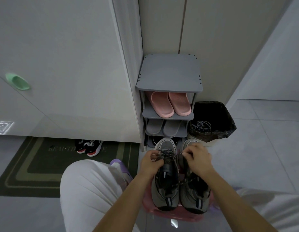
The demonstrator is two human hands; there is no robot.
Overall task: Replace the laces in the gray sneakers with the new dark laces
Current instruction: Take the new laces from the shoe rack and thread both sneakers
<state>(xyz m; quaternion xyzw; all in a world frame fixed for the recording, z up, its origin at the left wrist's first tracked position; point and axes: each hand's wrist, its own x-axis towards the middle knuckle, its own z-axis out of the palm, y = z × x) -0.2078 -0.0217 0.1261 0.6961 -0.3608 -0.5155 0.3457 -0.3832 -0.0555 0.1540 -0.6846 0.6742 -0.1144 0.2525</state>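
1. A pale grey tiled floor (262, 148) runs between white cabinet doors (70, 64) in an entryway. A grey tiered shoe rack (169, 72) stands in the corner.
2. The rack holds a pair of pink rubber slippers (170, 104), with grey slippers (163, 128) on the shelf below.
3. Just right of the rack is a bin with a black liner (227, 124). Pale cords (201, 125) lie tangled inside it.
4. To the left, a dark green doormat (36, 164) carries a pair of black and red sneakers (89, 147).
5. The pair of gray sneakers (165, 186) stands side by side on a pink plastic stool (177, 215), between the person's knees.
6. Their long axes run straight away from the person, with the heels nearest and the toes pointing at the foot of the rack.
7. Dark speckled laces (168, 154) are threaded across the front of the left-hand sneaker, and a strand trails over to the other shoe.
8. The left hand (151, 162) is at that sneaker's left eyelets, its fingers curled tight and pinching the lace.
9. The right hand (196, 160) hovers over the front of the right-hand sneaker. Its thumb and fingers are closed narrowly and seem to pinch the lace.
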